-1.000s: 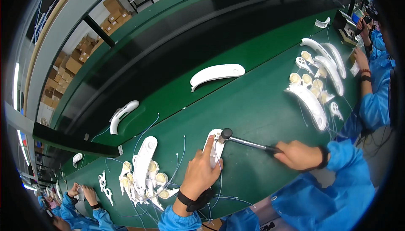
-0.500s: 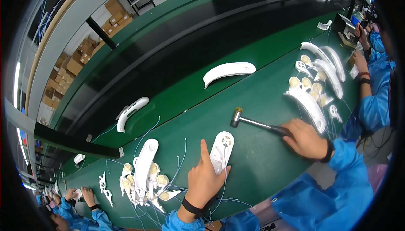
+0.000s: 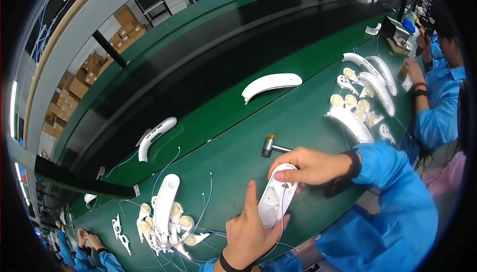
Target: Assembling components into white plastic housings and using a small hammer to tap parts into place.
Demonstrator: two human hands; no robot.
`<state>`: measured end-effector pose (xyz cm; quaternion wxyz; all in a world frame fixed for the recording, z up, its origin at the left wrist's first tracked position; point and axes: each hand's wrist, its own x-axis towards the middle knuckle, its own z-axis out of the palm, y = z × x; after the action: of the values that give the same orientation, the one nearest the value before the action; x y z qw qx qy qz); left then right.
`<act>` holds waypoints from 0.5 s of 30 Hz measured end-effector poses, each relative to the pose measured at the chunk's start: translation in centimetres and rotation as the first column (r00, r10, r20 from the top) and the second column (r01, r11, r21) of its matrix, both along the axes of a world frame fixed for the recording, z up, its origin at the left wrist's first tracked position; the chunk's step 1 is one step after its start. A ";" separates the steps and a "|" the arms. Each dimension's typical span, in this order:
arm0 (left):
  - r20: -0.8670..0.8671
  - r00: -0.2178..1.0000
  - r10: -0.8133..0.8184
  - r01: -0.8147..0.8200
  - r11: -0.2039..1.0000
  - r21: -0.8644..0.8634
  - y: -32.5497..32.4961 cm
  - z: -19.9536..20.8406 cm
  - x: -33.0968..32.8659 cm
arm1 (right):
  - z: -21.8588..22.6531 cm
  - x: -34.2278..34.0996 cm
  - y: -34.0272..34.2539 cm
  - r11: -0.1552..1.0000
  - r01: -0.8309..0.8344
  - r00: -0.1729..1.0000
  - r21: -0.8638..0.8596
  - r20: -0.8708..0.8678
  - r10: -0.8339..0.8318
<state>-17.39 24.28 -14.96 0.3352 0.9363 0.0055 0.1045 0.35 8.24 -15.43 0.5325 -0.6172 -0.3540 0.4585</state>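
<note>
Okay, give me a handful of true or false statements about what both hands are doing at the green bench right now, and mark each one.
1. Both hands are on the white plastic housing. True: the left hand holds its near end and the right hand covers its far end.
2. The right hand is gripping the small hammer. False: the hammer lies on the green bench just beyond the right hand.
3. A curved white cover lies farther out on the bench. True.
4. The pile of white parts lies to the right of the housing. False: it lies to its left.
5. The person wears red sleeves. False: the sleeves are blue.
</note>
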 end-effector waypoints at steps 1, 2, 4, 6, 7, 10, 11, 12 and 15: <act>0.001 1.000 -0.016 0.017 0.999 -0.035 0.2 0.2 0.0 | -0.3 0.1 0.2 1.000 0.003 0.999 -0.028 -0.041 -0.004; 0.004 0.999 -0.034 0.034 0.997 -0.071 0.5 0.4 -0.1 | -0.6 0.2 0.4 0.998 0.006 0.997 -0.057 -0.081 -0.010; -0.053 0.998 -0.031 0.024 0.990 -0.138 0.8 1.0 -0.1 | -1.0 0.4 0.7 0.998 0.009 0.992 -0.067 -0.125 -0.018; -0.171 0.985 -0.003 -0.031 0.980 -0.196 0.8 2.3 -0.4 | -1.3 0.6 1.0 0.997 0.017 0.986 -0.076 -0.166 -0.029; -0.178 0.984 0.001 -0.033 0.985 -0.171 0.8 2.6 -0.5 | -1.3 0.7 1.1 0.997 0.010 0.984 -0.075 -0.175 -0.023; -0.165 0.986 0.027 -0.047 0.991 -0.122 1.2 3.1 -0.9 | -1.5 1.3 1.5 0.998 0.002 0.980 -0.058 -0.200 -0.014; -0.139 0.989 0.044 -0.061 0.991 -0.121 1.4 3.3 -1.0 | -1.7 1.5 1.6 0.999 0.006 0.978 -0.042 -0.208 -0.015; -0.112 0.992 0.062 -0.075 0.990 -0.121 1.6 3.5 -1.2 | -1.7 1.7 1.7 1.000 0.010 0.976 -0.027 -0.215 -0.015; 0.165 0.983 0.082 -0.085 0.996 0.010 2.5 2.5 -1.5 | -2.5 2.8 1.9 0.996 0.015 0.979 0.084 -0.203 0.002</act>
<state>-18.89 26.75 -12.44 0.3217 0.9263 0.0163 0.1953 3.13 10.09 -17.92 0.5932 -0.5451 -0.3149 0.5018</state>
